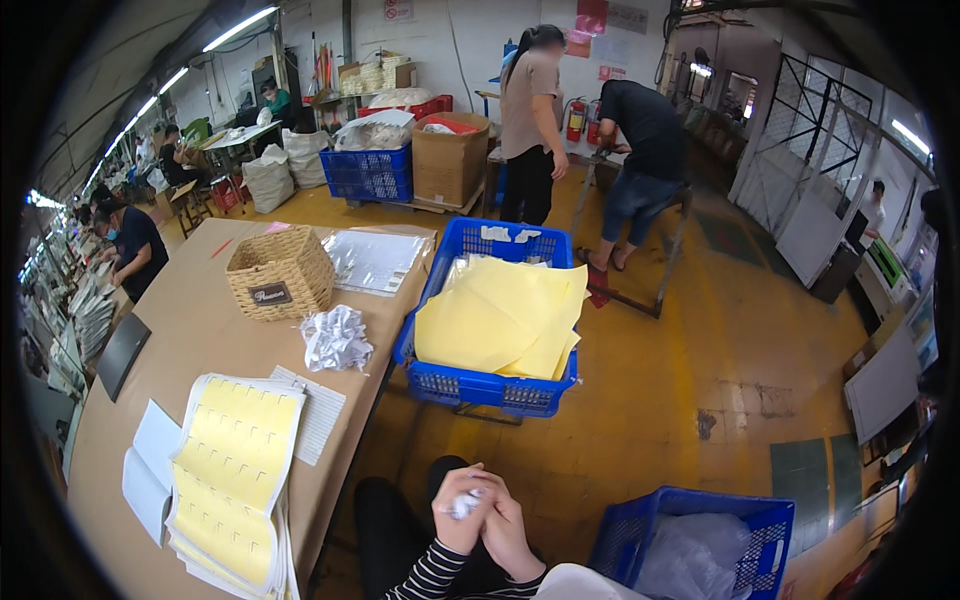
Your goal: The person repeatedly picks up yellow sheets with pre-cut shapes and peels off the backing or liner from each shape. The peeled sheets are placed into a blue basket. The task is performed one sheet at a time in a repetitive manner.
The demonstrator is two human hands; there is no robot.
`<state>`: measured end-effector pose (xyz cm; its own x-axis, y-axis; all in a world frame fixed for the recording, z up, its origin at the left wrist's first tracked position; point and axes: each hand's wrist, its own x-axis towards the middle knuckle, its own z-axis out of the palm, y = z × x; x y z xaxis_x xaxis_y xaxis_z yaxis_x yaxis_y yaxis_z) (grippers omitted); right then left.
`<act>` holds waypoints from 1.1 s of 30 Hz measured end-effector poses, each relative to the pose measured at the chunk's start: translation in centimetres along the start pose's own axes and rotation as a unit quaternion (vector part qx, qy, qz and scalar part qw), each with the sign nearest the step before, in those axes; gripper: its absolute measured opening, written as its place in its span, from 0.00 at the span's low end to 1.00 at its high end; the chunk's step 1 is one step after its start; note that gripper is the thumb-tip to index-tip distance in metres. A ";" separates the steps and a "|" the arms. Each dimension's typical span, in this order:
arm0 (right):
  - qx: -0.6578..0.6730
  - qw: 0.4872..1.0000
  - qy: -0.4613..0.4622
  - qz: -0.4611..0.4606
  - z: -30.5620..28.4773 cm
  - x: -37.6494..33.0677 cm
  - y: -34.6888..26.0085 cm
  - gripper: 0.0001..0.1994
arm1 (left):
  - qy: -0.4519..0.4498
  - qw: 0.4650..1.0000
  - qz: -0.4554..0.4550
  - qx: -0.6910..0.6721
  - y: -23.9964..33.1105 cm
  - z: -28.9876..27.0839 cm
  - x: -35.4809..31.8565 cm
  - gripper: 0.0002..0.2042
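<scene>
My left hand [455, 522] and my right hand [506, 524] are closed together above my lap, in striped sleeves. Between them a small crumpled white paper [465, 503] shows through the fingers. To their left on the brown-covered table [335, 480] lies a stack of yellow printed sheets with white borders [235, 450]. Farther up the table sits a pile of crumpled white paper scraps [336, 338], beside a woven basket [280, 272] with a dark label.
Ahead, a blue crate [540, 400] holds yellow sheets [495, 315]. Low on the right, another blue crate [770, 540] contains clear plastic [695, 555]. Clear plastic packs [375, 262] lie at the table's far end. Two people [530, 120] stand beyond, near a metal frame [655, 300].
</scene>
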<state>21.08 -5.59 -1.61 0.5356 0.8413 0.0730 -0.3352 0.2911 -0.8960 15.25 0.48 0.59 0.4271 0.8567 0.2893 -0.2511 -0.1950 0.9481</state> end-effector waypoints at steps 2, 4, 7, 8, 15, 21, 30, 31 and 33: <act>0.094 0.988 -0.064 0.108 1.2 -0.1 -0.6 0.17 | 0.059 0.996 -0.003 -0.074 0.6 -1.4 -0.2 0.03; 0.032 0.972 -0.204 0.112 2.0 0.5 -1.6 0.22 | 0.124 0.969 -0.035 -0.213 1.3 -2.6 -0.3 0.03; -0.114 0.955 -0.241 0.132 3.4 0.5 -3.1 0.24 | 0.179 0.944 -0.053 -0.273 1.9 -3.7 -0.1 0.03; -0.184 0.958 -0.207 0.077 4.1 0.4 -3.5 0.23 | 0.194 0.936 -0.069 -0.286 1.9 -3.7 -0.1 0.03; -0.347 0.932 0.029 -0.099 5.1 -1.2 -4.9 0.05 | 0.300 0.909 0.002 -0.290 2.1 -7.1 2.6 0.03; -0.414 0.894 -0.099 -0.140 3.5 -1.1 -4.7 0.18 | 0.212 0.870 -0.049 -0.443 2.9 -6.9 2.5 0.17; -0.352 0.909 0.077 -0.208 2.5 1.2 -5.7 0.08 | -0.078 0.975 -0.014 -0.206 4.4 -2.0 -0.9 0.47; -0.374 0.899 0.073 -0.215 2.5 1.4 -5.8 0.08 | -0.060 0.978 -0.002 -0.200 4.5 -1.4 -1.1 0.47; -0.417 0.884 0.036 -0.207 2.5 1.5 -5.8 0.09 | 0.038 0.961 -0.038 -0.269 4.2 -1.2 -1.0 0.45</act>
<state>21.91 -4.86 4.82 0.5369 0.7017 0.4684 0.5726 0.1048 -0.8131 12.71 -0.61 4.10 0.4025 0.8952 0.1913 -0.6438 0.1283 0.7543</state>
